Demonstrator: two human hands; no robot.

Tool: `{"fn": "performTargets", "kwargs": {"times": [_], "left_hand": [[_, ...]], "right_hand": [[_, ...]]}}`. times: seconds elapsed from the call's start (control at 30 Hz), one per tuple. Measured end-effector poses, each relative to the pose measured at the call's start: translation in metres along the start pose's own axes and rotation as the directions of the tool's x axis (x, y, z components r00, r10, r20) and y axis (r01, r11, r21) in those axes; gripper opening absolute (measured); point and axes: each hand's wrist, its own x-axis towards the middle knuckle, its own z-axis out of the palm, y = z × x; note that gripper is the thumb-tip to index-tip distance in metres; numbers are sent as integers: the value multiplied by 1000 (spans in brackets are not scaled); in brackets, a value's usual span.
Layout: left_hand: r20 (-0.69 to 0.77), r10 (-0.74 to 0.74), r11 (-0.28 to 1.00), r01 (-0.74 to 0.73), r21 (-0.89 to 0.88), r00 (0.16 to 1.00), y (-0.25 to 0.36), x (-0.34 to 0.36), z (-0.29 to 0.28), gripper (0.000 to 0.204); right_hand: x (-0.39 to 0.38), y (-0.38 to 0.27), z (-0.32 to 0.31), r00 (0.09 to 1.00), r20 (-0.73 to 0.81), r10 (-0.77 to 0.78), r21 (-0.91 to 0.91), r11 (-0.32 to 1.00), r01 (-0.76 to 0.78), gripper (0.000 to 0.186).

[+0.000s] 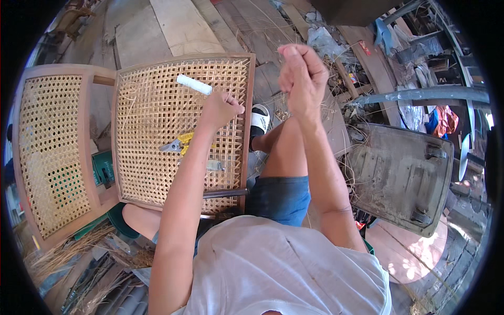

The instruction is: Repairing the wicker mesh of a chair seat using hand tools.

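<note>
A wood-framed woven cane panel (147, 89) lies across my lap area. My left hand (223, 110) is closed at its weave near the right edge; what the fingers hold is hidden. My right hand (303, 79) is raised beyond that edge, pinched, with perhaps a thin strand at the fingertips, too small to make out. On the weave lie a white cylinder (194, 84), yellow-handled shears (172, 145) and a small grey object (215, 165). A dark rod (223, 192) crosses the lower part.
A second cane panel (50, 115) stands at the left. At the right are a grey plastic lid-like object (394, 173), a round board (415, 252) and a metal tube (420, 94). Planks (178, 23), loose cane strips and scraps surround me.
</note>
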Motion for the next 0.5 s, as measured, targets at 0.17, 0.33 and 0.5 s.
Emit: {"fn": "performTargets", "kwargs": {"times": [0.17, 0.33, 0.5], "left_hand": [[9, -18, 1000, 18, -5, 1000, 4, -7, -5, 22], [-75, -117, 981, 127, 145, 990, 18, -9, -4, 26], [-56, -118, 977, 126, 173, 991, 26, -8, -4, 26]], "right_hand": [[-18, 41, 17, 996, 17, 83, 252, 964, -85, 17], [-21, 66, 19, 995, 57, 87, 239, 966, -98, 18], [-22, 80, 14, 988, 126, 87, 136, 985, -104, 18]]}}
